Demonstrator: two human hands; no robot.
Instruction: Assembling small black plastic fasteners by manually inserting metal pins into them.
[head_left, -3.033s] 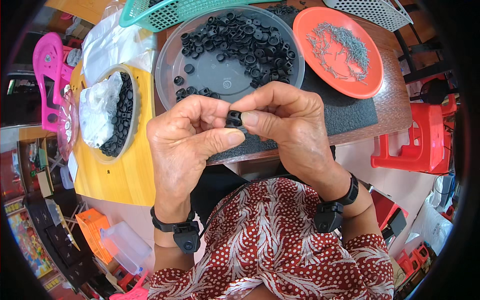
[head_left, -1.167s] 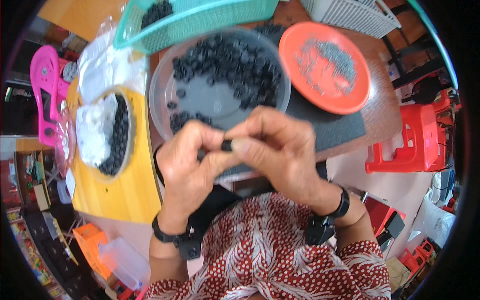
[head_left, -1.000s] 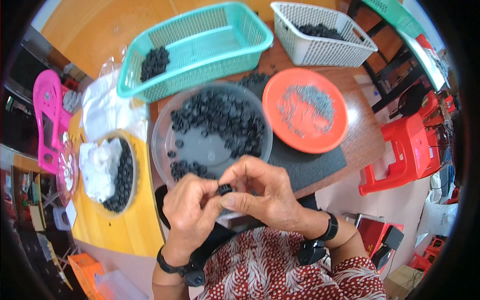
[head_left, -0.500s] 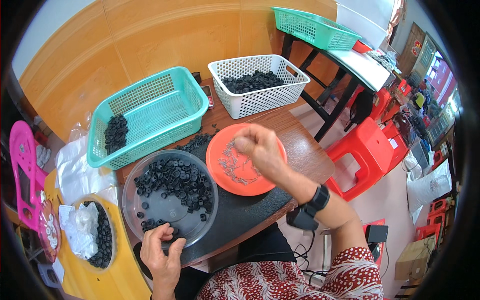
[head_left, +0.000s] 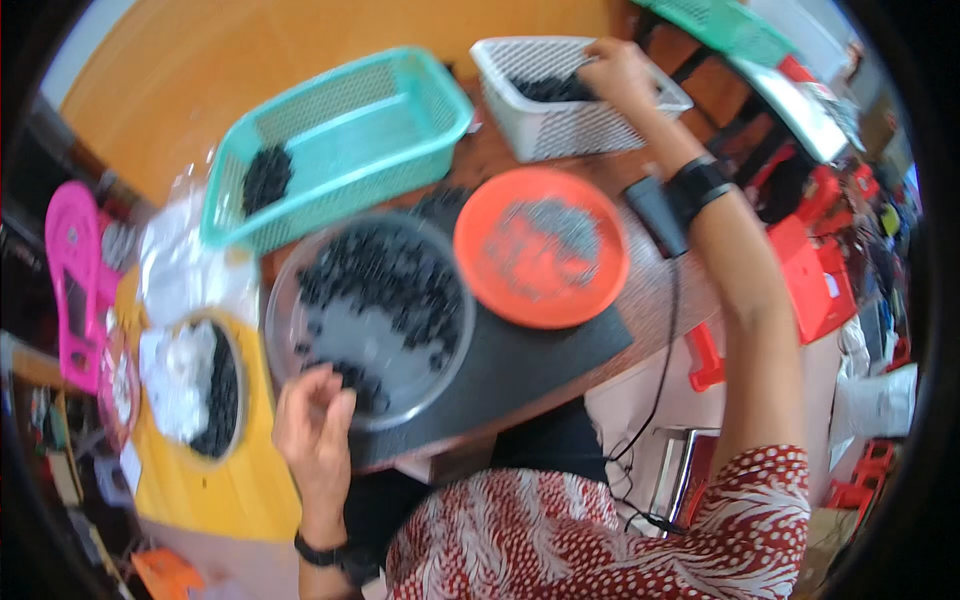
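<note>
My right hand (head_left: 620,75) is over the right side of the white basket (head_left: 565,145), fingers curled together; blur hides what they hold, if anything. Black rubber-like parts (head_left: 550,88) lie inside that basket. My left hand (head_left: 312,425) is at the near left rim of a clear round tub (head_left: 345,350), its thumb and fingers pinched close; I cannot make out anything between them. Small black round caps (head_left: 395,280) are heaped along the tub's far and right sides, with a few near my left fingers. Right of the tub, an orange-red plate (head_left: 545,315) bears many thin grey metal pins (head_left: 560,228).
A turquoise basket (head_left: 365,175) with a black pile in one corner stands behind the tub. On the left, a yellow surface (head_left: 185,500) carries a container of black parts (head_left: 222,400) and plastic bags. A cable (head_left: 665,350) hangs from my right wrist device. Red stools stand at right.
My right hand has moved from above the orange-red plate to the white basket. My left hand stays at the tub's rim. The whole view has shifted and blurred.
</note>
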